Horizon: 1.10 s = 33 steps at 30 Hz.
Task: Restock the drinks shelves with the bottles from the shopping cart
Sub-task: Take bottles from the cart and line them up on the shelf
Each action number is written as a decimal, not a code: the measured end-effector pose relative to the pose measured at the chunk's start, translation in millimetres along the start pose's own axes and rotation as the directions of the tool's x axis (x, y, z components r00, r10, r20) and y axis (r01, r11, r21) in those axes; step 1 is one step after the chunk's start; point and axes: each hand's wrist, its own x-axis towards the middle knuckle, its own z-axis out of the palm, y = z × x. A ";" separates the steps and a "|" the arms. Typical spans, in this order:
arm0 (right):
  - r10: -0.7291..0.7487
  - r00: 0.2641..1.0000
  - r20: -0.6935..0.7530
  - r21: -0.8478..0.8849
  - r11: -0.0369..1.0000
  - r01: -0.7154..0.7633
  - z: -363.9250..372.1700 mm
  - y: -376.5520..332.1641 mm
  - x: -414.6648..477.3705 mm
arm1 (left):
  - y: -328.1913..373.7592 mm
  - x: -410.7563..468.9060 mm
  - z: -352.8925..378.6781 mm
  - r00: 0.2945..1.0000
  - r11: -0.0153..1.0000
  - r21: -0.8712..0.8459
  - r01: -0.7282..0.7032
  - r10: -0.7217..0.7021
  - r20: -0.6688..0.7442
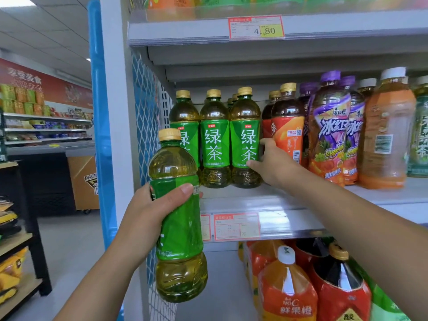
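Left hand (152, 212): I see it wrapped round the middle of a green tea bottle (183, 230), thumb across the front of the green label, fingers behind it. The bottle stands near upright, gold cap up, held out in front of the drinks shelf (289, 200) and apart from it. Its shoulder overlaps the leftmost shelf bottle (185, 112) in my view.

Right hand (272, 165): it reaches in to the front-row bottle (244, 137), the rightmost of three green teas at the front. The thumb presses the lower edge of its label. The fingers curl round its right side, into the gap beside the red-labelled bottle (288, 126). Most of those fingers are hidden.

Edges: a mesh side panel (143, 107) and a blue upright (99, 112) close the shelf on the left, just beside the leftmost green tea. To the right stand purple-capped bottles (328, 126) and an orange bottle (386, 135), packed close together.

Room: a bare strip of shelf runs between the green tea bottles and the front lip. There is open space between the gold caps and the underside of the upper shelf, which carries a price tag (257, 27). More green tea caps show behind the front row. Large bottles (287, 286) fill the shelf below.
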 end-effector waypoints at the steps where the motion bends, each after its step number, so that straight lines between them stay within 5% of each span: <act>1: 0.002 1.000 0.011 -0.005 1.000 -0.002 0.9 -0.1 0.3 | -0.3 0.2 -0.2 1.000 1.000 0.000 -0.005 0.005 0.006; 15: 0.035 0.997 0.062 -0.119 0.993 -0.027 3.1 -12.8 -9.9 | 0.9 -0.2 -3.3 0.999 1.000 0.005 0.007 -0.007 0.036; 19: -0.141 0.989 0.038 -0.133 0.981 0.145 -5.6 -25.8 -44.3 | 8.6 -0.7 -4.9 0.997 0.997 -0.011 0.071 -0.071 0.017; 22: -0.314 0.941 0.127 0.163 0.942 0.293 -6.0 -32.9 -81.6 | 20.8 0.5 -3.2 0.998 0.998 -0.008 0.060 -0.060 0.024; 26: -0.419 0.887 0.196 0.610 0.760 0.224 1.7 -50.6 -112.7 | 48.7 8.4 14.9 1.000 1.000 0.016 -0.026 0.026 0.012; 30: -0.426 0.904 0.018 0.648 0.694 0.314 12.4 -65.9 -103.7 | 72.3 24.8 29.7 0.993 0.986 0.135 -0.095 0.104 -0.063; 33: -0.401 0.915 -0.039 0.714 0.630 0.306 10.0 -69.7 -87.7 | 84.7 32.1 19.3 0.989 0.947 0.288 -0.146 0.140 0.040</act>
